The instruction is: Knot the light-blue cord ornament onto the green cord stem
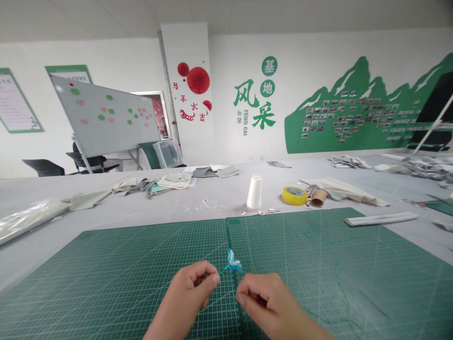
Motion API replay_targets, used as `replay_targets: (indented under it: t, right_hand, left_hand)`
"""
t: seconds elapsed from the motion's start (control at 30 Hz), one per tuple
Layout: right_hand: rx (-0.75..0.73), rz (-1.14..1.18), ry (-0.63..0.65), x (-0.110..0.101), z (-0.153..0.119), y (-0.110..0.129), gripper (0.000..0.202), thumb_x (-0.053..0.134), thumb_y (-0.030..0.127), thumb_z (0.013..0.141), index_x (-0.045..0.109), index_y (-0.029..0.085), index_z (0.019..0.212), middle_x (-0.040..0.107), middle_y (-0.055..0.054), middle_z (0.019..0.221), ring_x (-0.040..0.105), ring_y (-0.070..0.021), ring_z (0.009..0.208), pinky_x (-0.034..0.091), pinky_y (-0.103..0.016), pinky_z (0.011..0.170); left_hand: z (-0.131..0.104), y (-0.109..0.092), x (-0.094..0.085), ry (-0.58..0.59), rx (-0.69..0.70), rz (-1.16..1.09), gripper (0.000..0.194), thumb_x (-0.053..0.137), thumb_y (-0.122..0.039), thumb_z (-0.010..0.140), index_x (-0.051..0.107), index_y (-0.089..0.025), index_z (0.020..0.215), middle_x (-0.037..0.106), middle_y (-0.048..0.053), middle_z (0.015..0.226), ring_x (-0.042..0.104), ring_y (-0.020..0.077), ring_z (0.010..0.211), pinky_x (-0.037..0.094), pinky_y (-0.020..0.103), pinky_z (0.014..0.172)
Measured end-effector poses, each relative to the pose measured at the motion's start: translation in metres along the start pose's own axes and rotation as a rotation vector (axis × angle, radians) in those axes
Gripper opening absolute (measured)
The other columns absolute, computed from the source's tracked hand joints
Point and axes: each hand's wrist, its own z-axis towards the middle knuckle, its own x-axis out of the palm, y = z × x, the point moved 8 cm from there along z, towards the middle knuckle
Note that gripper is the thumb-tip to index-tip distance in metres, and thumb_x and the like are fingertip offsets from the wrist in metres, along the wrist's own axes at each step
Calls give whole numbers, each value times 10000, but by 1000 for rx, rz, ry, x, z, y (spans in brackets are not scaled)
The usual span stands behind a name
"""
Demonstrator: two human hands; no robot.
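Observation:
Between thumb and forefinger, my left hand [194, 289] pinches the green stem of a small blue craft flower [232, 262] with pale petal centres. The flower head points up and to the right, over the seam between two green cutting mats [141, 264]. Just right of the flower is my right hand [264, 298], its thumb and fingers pressed together. Whatever lies in that pinch, if anything, is too small to make out. A thin green thread [339, 283] curves loosely across the right mat, and its near end runs toward my right forearm.
Beyond the mats stand a white cone [254, 192], a yellow tape roll [295, 195] and a cardboard tube [319, 198]. A rolled cloth strip [380, 219] lies at the right mat's far edge. Fabric pieces [175, 180] and a plastic-wrapped bundle [33, 217] lie on the left.

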Motion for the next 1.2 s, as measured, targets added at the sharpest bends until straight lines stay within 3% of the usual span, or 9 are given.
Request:
replay_targets:
  t: [0.13, 0.3, 0.47, 0.63, 0.73, 0.87, 1.03, 1.2]
  right_hand:
    - [94, 140, 14, 5, 4, -16, 197, 557, 225, 818, 541, 174, 629, 427, 54, 547, 381, -101, 530, 276, -220, 512]
    - [158, 541, 60, 14, 9, -30, 296, 632, 363, 798, 512, 172, 606, 363, 60, 572, 288, -102, 555, 234, -233, 517]
    - [263, 691, 66, 15, 9, -36, 289, 732, 383, 697, 603, 147, 590, 473, 42, 558, 337, -94, 545, 264, -228, 531]
    - [332, 745, 181, 23, 4, -40, 231, 776, 346, 651, 682, 139, 613, 501, 49, 514, 332, -68, 480, 235, -212, 480]
    - [344, 773, 231, 26, 2, -43, 198, 788, 313, 645, 696, 138, 626, 512, 52, 506, 316, -60, 461, 200, -208, 454]
    - [340, 780, 183, 18, 2, -41, 238, 796, 333, 658, 670, 135, 614, 474, 61, 496, 289, -62, 463, 176, -213, 442]
    - [241, 709, 56, -1, 4, -32, 327, 774, 412, 709, 608, 141, 630, 431, 65, 545, 296, -75, 522, 221, -217, 493]
    - [142, 496, -7, -9, 3, -23, 309, 685, 426, 783, 601, 152, 666, 409, 61, 555, 307, -88, 521, 235, -225, 483]
  left_hand:
    - [0, 1, 6, 77, 3, -115, 247, 528, -406, 819, 554, -186, 710, 373, -100, 457, 273, 87, 431, 241, 215, 462]
    - [-6, -5, 15, 167, 5, -218, 253, 576, -416, 816, 562, -183, 718, 383, -101, 455, 253, 72, 418, 220, 203, 454]
    - [-11, -11, 28, 298, 37, -240, 230, 606, -381, 782, 576, -181, 672, 395, -90, 444, 294, 72, 410, 246, 204, 456]
    - [-22, -18, 37, 396, 6, -166, 143, 602, -283, 714, 587, -182, 615, 401, -73, 488, 332, 84, 446, 240, 210, 455]
    - [-31, -23, 38, 418, -44, -7, 139, 565, -188, 710, 596, -179, 574, 417, -60, 554, 347, 94, 534, 248, 211, 504]
    - [-35, -24, 37, 408, -61, 83, 152, 564, -163, 715, 635, -191, 584, 506, -48, 618, 434, 113, 616, 301, 214, 571]
    - [-24, -12, 41, 438, -39, 128, 114, 550, -164, 708, 631, -183, 630, 428, -66, 543, 359, 98, 528, 250, 217, 507]
    - [-13, -7, 31, 299, -15, 227, 137, 513, -181, 718, 599, -184, 612, 393, -69, 517, 355, 105, 516, 264, 224, 524]
